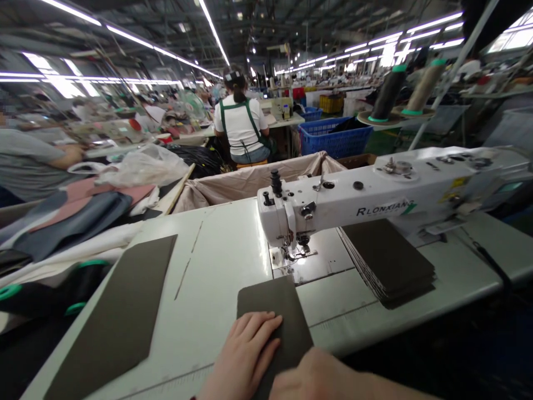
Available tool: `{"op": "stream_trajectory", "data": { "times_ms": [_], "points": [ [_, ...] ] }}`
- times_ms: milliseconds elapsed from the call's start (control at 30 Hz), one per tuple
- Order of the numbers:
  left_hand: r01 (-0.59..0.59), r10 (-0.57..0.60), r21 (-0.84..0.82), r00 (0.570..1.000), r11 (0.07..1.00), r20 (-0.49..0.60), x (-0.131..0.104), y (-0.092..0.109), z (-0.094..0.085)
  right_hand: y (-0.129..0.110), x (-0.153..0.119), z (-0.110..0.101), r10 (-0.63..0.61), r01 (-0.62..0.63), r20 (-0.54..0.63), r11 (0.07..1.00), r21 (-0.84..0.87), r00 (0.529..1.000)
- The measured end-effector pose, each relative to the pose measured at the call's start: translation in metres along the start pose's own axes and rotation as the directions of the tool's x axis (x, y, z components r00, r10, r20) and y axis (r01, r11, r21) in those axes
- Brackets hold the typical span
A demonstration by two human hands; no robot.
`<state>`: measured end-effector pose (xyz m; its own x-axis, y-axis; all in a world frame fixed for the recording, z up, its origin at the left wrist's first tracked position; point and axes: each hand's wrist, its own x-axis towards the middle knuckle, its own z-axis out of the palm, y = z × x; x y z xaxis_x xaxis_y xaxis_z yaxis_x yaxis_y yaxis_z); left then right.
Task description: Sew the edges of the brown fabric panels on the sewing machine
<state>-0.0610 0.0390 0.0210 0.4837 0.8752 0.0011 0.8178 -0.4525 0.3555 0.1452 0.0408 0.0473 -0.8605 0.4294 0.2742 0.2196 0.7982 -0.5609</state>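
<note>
A dark olive-grey cut piece (pixel 270 303) lies flat on the white sewing table (pixel 225 244), its far edge just short of the presser foot (pixel 297 251) of a white sewing machine (pixel 375 203). My left hand (pixel 245 355) rests flat on the piece's near left part, fingers spread. Over the near right corner of that piece, my right hand (pixel 320 378) curls, knuckles up; whether it pinches the edge is hidden. A stack of the same dark pieces (pixel 387 261) sits under the machine arm to the right. A long dark panel (pixel 120 316) lies at the left.
A beige fabric-lined bin (pixel 250 180) stands behind the table. Piled fabric and a plastic bag (pixel 141 166) lie at left, with thread cones (pixel 387 91) at right. A person in white shirt and green apron (pixel 241 122) sits facing away. Blue crates (pixel 333 136) stand beyond.
</note>
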Motion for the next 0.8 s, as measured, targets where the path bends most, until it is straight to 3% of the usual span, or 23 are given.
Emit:
{"op": "stream_trajectory", "data": {
  "times_ms": [33, 67, 167, 233, 333, 500, 800],
  "points": [
    [0.035, -0.035, -0.002, 0.999, 0.999, -0.024, -0.006, -0.004, 0.000, 0.014, 0.004, -0.008, 0.038, -0.038, -0.001, 0.999, 0.019, 0.999],
    [0.062, -0.062, -0.001, 0.997, 0.998, -0.052, -0.011, -0.008, 0.001, 0.030, 0.008, -0.016, 0.155, -0.155, -0.016, 0.988, -0.001, 0.988],
    [0.094, -0.091, 0.022, 0.990, 0.995, -0.109, -0.008, -0.016, 0.002, 0.073, 0.016, -0.032, 0.406, -0.421, -0.112, 0.881, -0.214, 0.907],
    [0.089, -0.084, 0.044, 0.991, 0.995, -0.107, 0.004, -0.021, 0.001, 0.092, 0.015, -0.037, 0.463, -0.480, -0.133, 0.819, -0.313, 0.876],
    [0.048, -0.044, 0.080, 0.997, 0.996, -0.062, 0.028, -0.029, -0.004, 0.104, 0.008, -0.035, 0.447, -0.461, -0.124, 0.817, -0.347, 0.886],
    [-0.017, 0.020, 0.094, 0.999, 0.995, -0.028, 0.057, -0.028, -0.011, 0.103, 0.000, -0.032, 0.430, -0.453, -0.143, 0.835, -0.312, 0.892],
    [-0.046, 0.045, 0.104, 0.999, 0.994, 0.010, 0.065, -0.024, -0.010, 0.109, 0.003, -0.032, 0.416, -0.422, -0.082, 0.861, -0.285, 0.906]
  ]
}}
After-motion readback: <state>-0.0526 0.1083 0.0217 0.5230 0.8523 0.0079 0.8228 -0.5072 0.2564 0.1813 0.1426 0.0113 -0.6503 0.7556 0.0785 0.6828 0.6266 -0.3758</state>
